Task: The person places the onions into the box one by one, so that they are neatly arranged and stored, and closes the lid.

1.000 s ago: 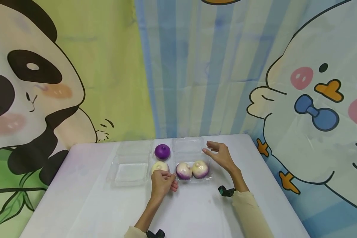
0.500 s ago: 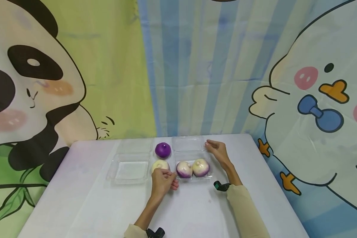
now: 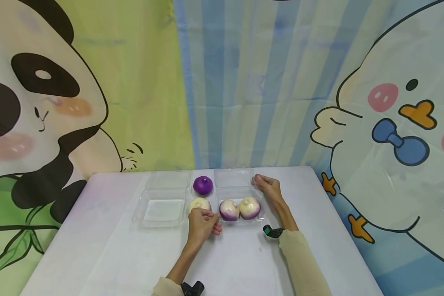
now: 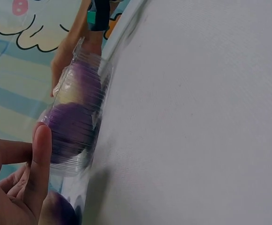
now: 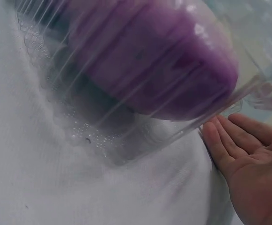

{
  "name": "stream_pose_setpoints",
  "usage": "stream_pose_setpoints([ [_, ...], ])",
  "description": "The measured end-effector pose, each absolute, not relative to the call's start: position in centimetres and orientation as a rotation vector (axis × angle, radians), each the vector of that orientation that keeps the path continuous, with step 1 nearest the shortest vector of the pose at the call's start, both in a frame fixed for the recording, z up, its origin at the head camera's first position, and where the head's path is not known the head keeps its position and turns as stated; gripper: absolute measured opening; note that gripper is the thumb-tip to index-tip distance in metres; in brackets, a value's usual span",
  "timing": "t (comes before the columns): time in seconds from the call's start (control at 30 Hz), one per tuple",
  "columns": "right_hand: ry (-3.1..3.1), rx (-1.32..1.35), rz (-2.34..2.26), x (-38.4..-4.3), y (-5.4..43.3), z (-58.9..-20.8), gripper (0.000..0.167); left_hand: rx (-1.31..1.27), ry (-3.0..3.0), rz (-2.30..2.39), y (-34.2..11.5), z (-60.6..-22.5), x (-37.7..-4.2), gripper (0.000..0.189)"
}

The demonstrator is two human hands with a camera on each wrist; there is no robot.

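In the head view two white-and-purple onions [image 3: 229, 210] sit side by side in a clear plastic box [image 3: 240, 222], whose lid [image 3: 234, 177] lies folded back behind it. My left hand [image 3: 201, 225] is at the box's near left corner. In the left wrist view its thumb [image 4: 42, 140] lies against the rim, seemingly pinching it with the index finger. My right hand [image 3: 270, 189] has its fingertips together at the lid's right edge, near the hinge. In the right wrist view my right hand [image 5: 255, 159] appears just beyond the box edge, below an onion [image 5: 164, 61].
To the left stands a second clear box [image 3: 163, 224] with its lid thrown back. Between the boxes are a purple onion [image 3: 203, 186] and a pale onion [image 3: 198, 202], partly behind my left hand. White cloth covers the table [image 3: 114, 246]; a printed curtain [image 3: 240, 102] hangs behind.
My right hand has moved left to the lid's right edge, and its thumb and fingers have come together. The left hand stays at the box corner. The onions stay where they were.
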State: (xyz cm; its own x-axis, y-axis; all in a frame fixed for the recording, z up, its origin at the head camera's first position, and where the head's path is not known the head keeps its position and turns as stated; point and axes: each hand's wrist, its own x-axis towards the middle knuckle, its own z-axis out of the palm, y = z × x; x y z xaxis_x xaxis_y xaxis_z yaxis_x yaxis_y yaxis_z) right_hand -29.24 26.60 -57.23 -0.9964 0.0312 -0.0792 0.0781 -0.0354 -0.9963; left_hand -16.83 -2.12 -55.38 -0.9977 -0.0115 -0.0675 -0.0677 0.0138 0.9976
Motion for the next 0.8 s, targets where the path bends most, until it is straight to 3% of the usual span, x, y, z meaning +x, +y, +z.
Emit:
stream_pose_setpoints([
  [0.3, 1.945, 0.127, -2.424, -29.5, 26.9, -56.5, 0.054, 0.01, 2.23, 2.183, -1.8, -55.4, -17.5, 0.018],
  [0.53, 1.878, 0.143, -2.464, -29.2, 26.7, -56.7, 0.053, -0.069, 2.208, 2.186, -2.0, -55.8, -16.9, 0.012],
  [0.8, 1.914, 0.001, -2.517, -29.3, 26.6, -56.0, 0.051, -0.064, 2.23, 2.192, -2.1, -55.7, -16.9, 0.013],
])
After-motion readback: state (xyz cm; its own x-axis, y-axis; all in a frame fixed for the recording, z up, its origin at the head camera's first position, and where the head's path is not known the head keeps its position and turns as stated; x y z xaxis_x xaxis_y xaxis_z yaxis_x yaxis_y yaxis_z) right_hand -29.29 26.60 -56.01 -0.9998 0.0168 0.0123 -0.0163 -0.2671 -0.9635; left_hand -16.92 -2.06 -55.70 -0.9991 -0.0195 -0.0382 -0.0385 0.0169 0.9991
